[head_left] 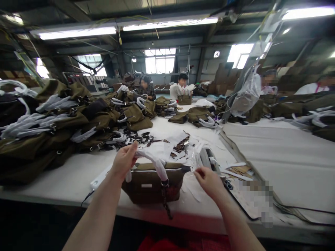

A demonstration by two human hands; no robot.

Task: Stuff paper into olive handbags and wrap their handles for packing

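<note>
An olive bag [154, 184] stands upright at the front of the white table, with a small light label on its face. My left hand [126, 157] is closed round the bag's white-wrapped handle [157, 164] at the upper left. A dark patterned strap [164, 200] hangs from a ring at the handle's lower end. At the bag's right end, my right hand [206, 176] has its fingers pinched beside a metal ring [192, 169]; whether they grip the ring is too small to tell.
Olive bags [52, 129] are heaped at the left. Black straps and patterned scraps [180, 144] lie behind the bag. A grey holder [209, 158], plastic wrap and a phone-like item [246, 198] are at the right. People [180, 89] sit across the table [277, 150].
</note>
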